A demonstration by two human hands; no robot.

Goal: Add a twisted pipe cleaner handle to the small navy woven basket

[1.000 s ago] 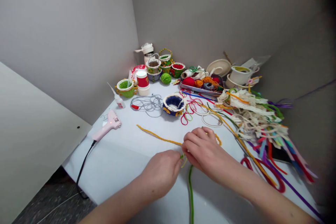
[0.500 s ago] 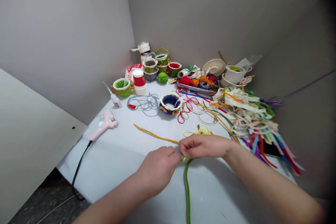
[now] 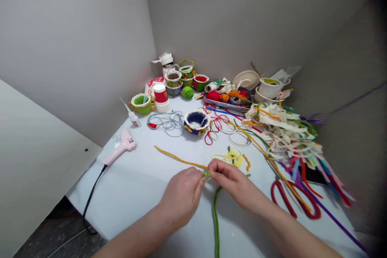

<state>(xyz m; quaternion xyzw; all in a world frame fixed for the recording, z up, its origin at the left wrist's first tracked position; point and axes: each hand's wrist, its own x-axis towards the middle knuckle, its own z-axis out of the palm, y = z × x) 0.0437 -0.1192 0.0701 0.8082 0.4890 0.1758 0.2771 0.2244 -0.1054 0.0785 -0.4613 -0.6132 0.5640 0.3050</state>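
Observation:
My left hand (image 3: pixel 183 195) and my right hand (image 3: pixel 231 181) meet over the front middle of the table, both with fingers pinched. Between their fingertips is a small bit of yellow-green yarn (image 3: pixel 206 174), mostly hidden by the fingers. A thick green cord (image 3: pixel 216 217) lies below the hands and runs toward the front. An orange cord (image 3: pixel 178 156) extends on the table from near my fingertips to the upper left. Just beyond my right hand are a loose bundle of yellow yarn (image 3: pixel 234 158) and a short orange piece (image 3: pixel 246 163).
Red-handled scissors (image 3: pixel 282 197) lie right of my right forearm. A pink glue gun (image 3: pixel 121 149) with a black cable rests at left. Behind stand a blue yarn basket (image 3: pixel 196 129), a glue bottle (image 3: pixel 134 119) and a tray of yarn balls (image 3: pixel 226 105). Cords heap up (image 3: pixel 284 133) at right.
My right hand has tilted, its wrist and forearm dropping toward me, which uncovers the scissors and the short orange piece. My left hand has shifted slightly. The yellow-green yarn stays between the fingertips.

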